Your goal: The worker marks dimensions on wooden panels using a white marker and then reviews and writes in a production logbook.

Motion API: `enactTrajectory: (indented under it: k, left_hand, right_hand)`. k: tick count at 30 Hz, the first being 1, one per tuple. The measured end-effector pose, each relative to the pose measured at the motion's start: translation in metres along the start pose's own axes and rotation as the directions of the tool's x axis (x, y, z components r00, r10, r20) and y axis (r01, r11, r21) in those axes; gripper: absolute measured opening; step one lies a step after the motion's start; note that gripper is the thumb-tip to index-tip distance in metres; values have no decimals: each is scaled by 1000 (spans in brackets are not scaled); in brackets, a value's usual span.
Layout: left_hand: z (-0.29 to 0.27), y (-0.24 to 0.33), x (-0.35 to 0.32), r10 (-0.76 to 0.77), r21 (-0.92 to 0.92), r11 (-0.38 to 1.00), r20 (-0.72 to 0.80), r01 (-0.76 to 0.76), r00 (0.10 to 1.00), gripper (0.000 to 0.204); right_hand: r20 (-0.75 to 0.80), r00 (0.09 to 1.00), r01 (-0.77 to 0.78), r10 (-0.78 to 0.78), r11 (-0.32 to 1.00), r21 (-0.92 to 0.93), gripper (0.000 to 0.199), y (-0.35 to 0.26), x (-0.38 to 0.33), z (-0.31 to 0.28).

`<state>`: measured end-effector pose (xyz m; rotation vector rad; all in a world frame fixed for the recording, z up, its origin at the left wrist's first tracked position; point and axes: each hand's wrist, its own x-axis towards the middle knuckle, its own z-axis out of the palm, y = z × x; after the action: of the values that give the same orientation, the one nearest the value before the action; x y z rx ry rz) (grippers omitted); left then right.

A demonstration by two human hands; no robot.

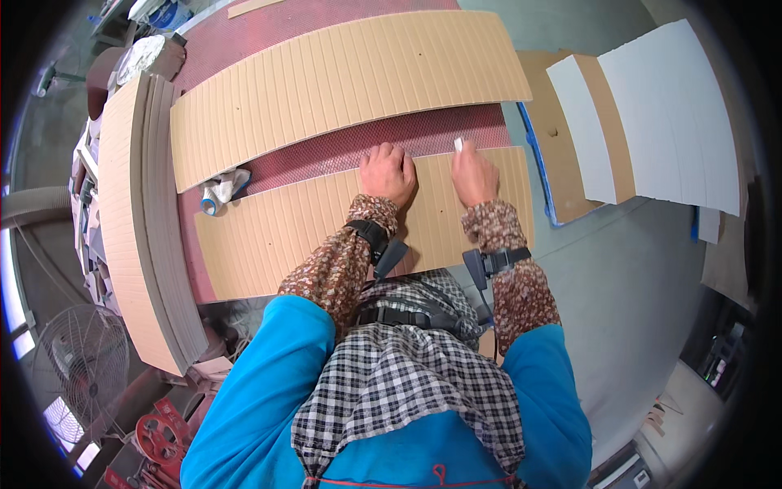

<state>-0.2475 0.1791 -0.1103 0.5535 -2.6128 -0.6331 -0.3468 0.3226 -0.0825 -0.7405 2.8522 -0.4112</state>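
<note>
A tan board with grooves across it (318, 232) lies nearest me on a red mesh-patterned table top (326, 160). My left hand (387, 173) is closed at its far edge, fingers bent over the edge and their tips hidden. To the right, my right hand (475, 175) rests over the same board, pinching a small white piece (459, 144) whose kind I cannot make out. A second, longer grooved board (350, 77) lies beyond, with a strip of red surface between the two. A white and blue crumpled cloth-like thing (225, 189) sits at the left end of that gap.
On the left stands a stack of similar boards (134, 220). White and brown sheets (668, 114) lie at the right, above a blue-edged support (554, 179). A fan (81, 359) and red machinery with a wheel (159, 438) are at lower left.
</note>
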Motion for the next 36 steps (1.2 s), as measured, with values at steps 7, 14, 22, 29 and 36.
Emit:
enactTrajectory:
  k: [7,14,22,29,36]
  left_hand:
    - [1,-10,5,20,11,1000,-32,-20,999,15]
    - [5,-7,5,40,-2,999,-34,-40,999,17]
    - [2,-6,6,2,4,1000,39,-3,999,19]
    - [3,-7,6,38,-19,999,-12,-38,999,19]
    - [0,-3,6,21,-7,1000,1,-21,1000,17]
  right_hand:
    - [131,989,-69,69,998,1,20,23,-118,4]
    - [124,991,-58,54,998,29,17,49,-233,9]
    - [4,999,-45,45,994,97,18,29,-229,7]
    - [20,999,-36,35,998,48,19,28,-225,13]
    - [31,1000,-1,1,1000,12,17,23,-183,13]
